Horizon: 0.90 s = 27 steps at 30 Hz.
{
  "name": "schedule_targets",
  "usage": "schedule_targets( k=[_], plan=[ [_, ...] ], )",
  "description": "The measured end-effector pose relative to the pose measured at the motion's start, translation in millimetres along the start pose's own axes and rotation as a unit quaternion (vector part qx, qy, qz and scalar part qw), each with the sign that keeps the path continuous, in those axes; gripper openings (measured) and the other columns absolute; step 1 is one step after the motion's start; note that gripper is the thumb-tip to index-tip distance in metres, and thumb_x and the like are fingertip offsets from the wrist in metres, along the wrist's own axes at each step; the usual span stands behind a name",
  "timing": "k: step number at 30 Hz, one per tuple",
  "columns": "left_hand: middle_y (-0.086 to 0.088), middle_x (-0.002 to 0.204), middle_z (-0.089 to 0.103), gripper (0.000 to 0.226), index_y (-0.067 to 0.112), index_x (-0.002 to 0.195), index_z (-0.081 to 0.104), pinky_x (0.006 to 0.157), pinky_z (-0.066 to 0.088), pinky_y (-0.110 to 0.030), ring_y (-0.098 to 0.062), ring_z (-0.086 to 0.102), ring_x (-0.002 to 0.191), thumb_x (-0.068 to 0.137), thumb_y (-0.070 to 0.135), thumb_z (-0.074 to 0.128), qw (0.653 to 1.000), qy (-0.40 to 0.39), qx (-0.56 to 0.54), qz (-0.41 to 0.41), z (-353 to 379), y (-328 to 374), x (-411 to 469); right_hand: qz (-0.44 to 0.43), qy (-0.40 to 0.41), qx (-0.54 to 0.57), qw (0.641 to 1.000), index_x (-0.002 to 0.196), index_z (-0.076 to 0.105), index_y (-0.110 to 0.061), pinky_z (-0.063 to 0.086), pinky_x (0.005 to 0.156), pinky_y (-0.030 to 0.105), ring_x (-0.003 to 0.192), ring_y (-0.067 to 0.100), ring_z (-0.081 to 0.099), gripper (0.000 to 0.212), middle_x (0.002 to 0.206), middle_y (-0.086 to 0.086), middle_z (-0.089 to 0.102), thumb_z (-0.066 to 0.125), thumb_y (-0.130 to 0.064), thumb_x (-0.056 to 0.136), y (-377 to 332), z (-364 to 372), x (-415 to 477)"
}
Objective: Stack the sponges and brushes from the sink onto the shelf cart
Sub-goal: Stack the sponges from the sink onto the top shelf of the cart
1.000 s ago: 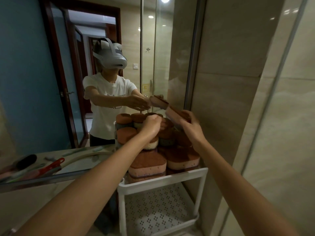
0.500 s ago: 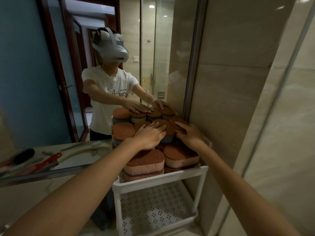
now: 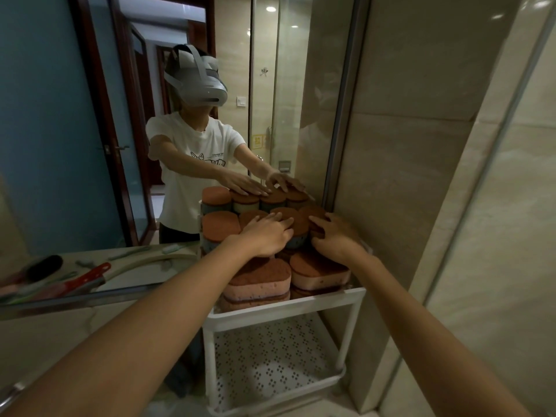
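both hands rest flat on the pile of sponges (image 3: 258, 278) that fills the top shelf of the white shelf cart (image 3: 285, 308). the left hand (image 3: 267, 234) lies palm down near the middle of the shelf, its fingers (image 3: 281, 222) spread and loose, gripping nothing. the right hand (image 3: 335, 237) lies just beside it toward the shelf's right edge, its fingers (image 3: 320, 222) slightly bent over a brown-topped sponge (image 3: 296, 219) at the back of the pile, also not closed around anything (whether they press down or only touch cannot be told). the sponges sit in stacks, brown face up with pale pink bodies; two stacks stand at the front edge of the shelf, and taller stacks stand behind them against the mirror (image 3: 60, 115). the cart's lower shelf (image 3: 270, 359) is perforated white plastic. the cart stands between a stone wall (image 3: 421, 176) on its right and a tabletop (image 3: 45, 329) on its left. in the mirror's reflection, a red-handled brush (image 3: 87, 276) and a dark brush (image 3: 45, 264) lie near the tabletop's back edge, well apart from the cart. the mirror also shows the person in a white shirt and grey headset (image 3: 195, 82).
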<state>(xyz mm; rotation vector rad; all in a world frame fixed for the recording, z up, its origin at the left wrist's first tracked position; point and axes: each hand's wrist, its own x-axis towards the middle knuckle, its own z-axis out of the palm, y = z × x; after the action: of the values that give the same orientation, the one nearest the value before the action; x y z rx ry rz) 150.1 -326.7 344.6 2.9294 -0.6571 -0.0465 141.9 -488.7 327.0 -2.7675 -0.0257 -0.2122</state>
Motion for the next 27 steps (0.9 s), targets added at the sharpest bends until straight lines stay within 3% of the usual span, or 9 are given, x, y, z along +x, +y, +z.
schedule_targets(
  k=[3,5,8,11,14,17,22,24,27],
  plan=[
    [-0.009,0.158,0.014,0.048,0.017,0.148,0.023,0.118,0.002,-0.045,-0.023,0.008,0.147,0.102,0.029,0.02,1.0,0.014,-0.026,-0.01,-4.4,2.5,-4.0,-0.036,0.067,0.046,0.996,0.132,0.05,-0.018,0.032,0.111,0.041,0.132,0.028,0.038,0.046,0.141,0.01,0.043,0.05,-0.023,0.086,-6.2,-3.3,-11.3],
    [-0.006,0.155,0.025,0.046,0.017,0.145,0.029,0.117,-0.006,-0.048,-0.023,0.011,0.147,0.101,0.028,0.022,0.996,0.077,-0.04,-0.024,-3.5,2.3,-9.8,-0.081,0.122,0.094,0.985,0.119,0.059,-0.01,0.042,0.101,0.037,0.117,0.028,0.051,0.036,0.125,0.012,0.056,0.05,-0.01,0.084,-16.2,-3.9,-20.9],
    [-0.004,0.148,0.037,0.043,0.018,0.143,0.032,0.117,-0.009,-0.048,-0.021,0.018,0.145,0.1,0.023,0.026,0.977,0.191,-0.078,-0.05,-3.0,-0.8,-30.1,-0.11,0.204,0.128,0.964,0.115,0.061,-0.004,0.045,0.09,0.03,0.109,0.027,0.056,0.032,0.12,0.013,0.057,0.051,-0.004,0.085,-39.9,-0.8,-36.4],
    [-0.006,0.136,0.051,0.037,0.018,0.132,0.046,0.119,0.008,-0.045,-0.021,0.037,0.134,0.098,0.017,0.032,0.936,0.3,-0.156,-0.092,-4.8,-15.8,-64.8,-0.127,0.272,0.197,0.933,0.107,0.063,-0.004,0.044,0.083,0.024,0.101,0.022,0.058,0.025,0.115,0.011,0.058,0.052,-0.003,0.085,-72.7,14.0,-56.8],
    [-0.009,0.122,0.06,0.032,0.015,0.123,0.054,0.104,0.039,-0.043,-0.026,0.054,0.116,0.097,0.014,0.035,0.881,0.366,-0.258,-0.154,4.4,-40.8,-111.8,-0.175,0.265,0.256,0.913,0.098,0.064,-0.002,0.039,0.076,0.012,0.091,0.018,0.057,0.019,0.107,0.012,0.059,0.053,0.0,0.082,-113.7,41.6,-80.8],
    [-0.01,0.122,0.061,0.03,0.008,0.119,0.057,0.09,0.04,-0.026,-0.025,0.056,0.114,0.096,0.01,0.038,0.845,0.376,-0.306,-0.228,33.2,-74.1,-156.7,-0.226,0.223,0.292,0.902,0.093,0.065,0.002,0.035,0.075,0.013,0.09,0.023,0.058,0.02,0.1,0.016,0.06,0.052,0.002,0.078,-154.9,81.0,-103.8],
    [-0.015,0.12,0.063,0.028,0.003,0.113,0.06,0.089,0.039,-0.028,-0.029,0.056,0.114,0.095,0.008,0.04,0.827,0.287,-0.328,-0.354,114.4,-128.2,-209.3,-0.242,0.093,0.321,0.911,0.1,0.063,0.004,0.033,0.075,0.01,0.093,0.029,0.058,0.027,0.104,0.02,0.059,0.049,0.005,0.078,-191.6,164.1,-139.8],
    [-0.018,0.118,0.063,0.028,0.0,0.113,0.061,0.089,0.038,-0.029,-0.031,0.056,0.113,0.093,0.004,0.042,0.822,0.227,-0.344,-0.393,149.5,-144.5,-218.9,-0.21,0.0,0.282,0.936,0.111,0.059,0.002,0.038,0.081,0.019,0.102,0.03,0.056,0.029,0.114,0.019,0.056,0.05,0.001,0.084,-190.3,205.1,-143.8],
    [-0.02,0.113,0.064,0.025,0.0,0.106,0.063,0.088,0.044,-0.033,-0.032,0.058,0.108,0.091,0.005,0.044,0.809,0.14,-0.378,-0.427,196.4,-165.1,-223.0,-0.093,-0.14,0.218,0.961,0.124,0.051,-0.003,0.041,0.095,0.034,0.116,0.035,0.052,0.036,0.126,0.02,0.052,0.048,-0.008,0.089,-173.9,264.7,-137.5]
  ],
)
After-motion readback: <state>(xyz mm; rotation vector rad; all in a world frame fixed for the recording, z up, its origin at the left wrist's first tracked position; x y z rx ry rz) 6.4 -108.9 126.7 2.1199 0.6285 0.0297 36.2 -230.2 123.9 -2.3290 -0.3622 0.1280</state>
